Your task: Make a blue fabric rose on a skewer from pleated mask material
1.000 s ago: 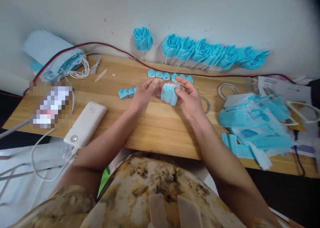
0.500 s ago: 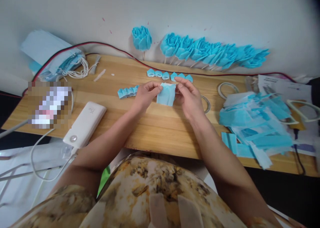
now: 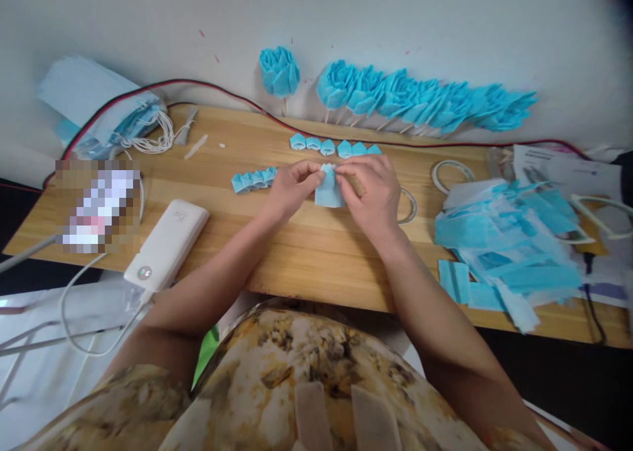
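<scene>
Between my hands hangs a small piece of light blue fabric, its top edge gathered. My left hand pinches the upper left corner between thumb and fingers. At the upper right, my right hand pinches the same piece with thumb and forefinger. Just behind the hands lies a row of small folded blue petals. Left of my left hand stands another row of folded blue petals. A roll of tape lies partly hidden behind my right hand.
Blue fabric flowers on sticks lean against the wall. Cut blue fabric pieces are heaped at the right, near another tape roll. At the left are a white power bank, a stack of face masks and a red-black cable.
My right hand has moved left and closer to my left hand. The fabric's top edge, flat and spread before, is now drawn together and narrower.
</scene>
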Demonstrator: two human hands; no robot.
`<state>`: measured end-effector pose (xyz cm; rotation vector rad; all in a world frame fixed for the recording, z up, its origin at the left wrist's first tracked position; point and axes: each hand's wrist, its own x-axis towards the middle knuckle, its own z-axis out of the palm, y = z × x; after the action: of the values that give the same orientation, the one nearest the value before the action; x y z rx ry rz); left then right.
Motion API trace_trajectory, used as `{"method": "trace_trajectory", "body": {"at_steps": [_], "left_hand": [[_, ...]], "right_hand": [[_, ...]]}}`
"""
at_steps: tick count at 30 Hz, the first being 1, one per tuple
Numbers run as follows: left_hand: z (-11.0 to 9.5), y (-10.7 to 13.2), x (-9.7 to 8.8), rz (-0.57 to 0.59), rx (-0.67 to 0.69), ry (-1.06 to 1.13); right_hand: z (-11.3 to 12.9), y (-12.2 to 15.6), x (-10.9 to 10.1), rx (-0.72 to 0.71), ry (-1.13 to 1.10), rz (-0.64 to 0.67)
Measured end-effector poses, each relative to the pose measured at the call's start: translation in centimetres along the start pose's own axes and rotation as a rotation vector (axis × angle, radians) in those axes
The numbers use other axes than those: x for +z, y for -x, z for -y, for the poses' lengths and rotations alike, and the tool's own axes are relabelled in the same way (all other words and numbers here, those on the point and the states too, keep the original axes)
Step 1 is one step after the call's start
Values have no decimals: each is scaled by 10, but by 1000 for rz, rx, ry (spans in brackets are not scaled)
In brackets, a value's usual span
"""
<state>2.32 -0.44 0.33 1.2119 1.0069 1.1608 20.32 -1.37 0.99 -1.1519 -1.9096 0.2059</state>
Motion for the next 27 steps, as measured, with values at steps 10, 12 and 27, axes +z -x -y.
{"method": "trace_trajectory", "body": {"at_steps": [10, 12, 27], "left_hand": [[-2, 1, -1, -6, 80, -30], [-3, 2, -2, -15, 82, -5], [-10, -1, 0, 62, -172, 247]], "right_hand": [[6, 1, -1, 85, -50, 8], [7, 0, -2, 121, -129, -46], [-11, 3, 16, 572, -773, 80]]}}
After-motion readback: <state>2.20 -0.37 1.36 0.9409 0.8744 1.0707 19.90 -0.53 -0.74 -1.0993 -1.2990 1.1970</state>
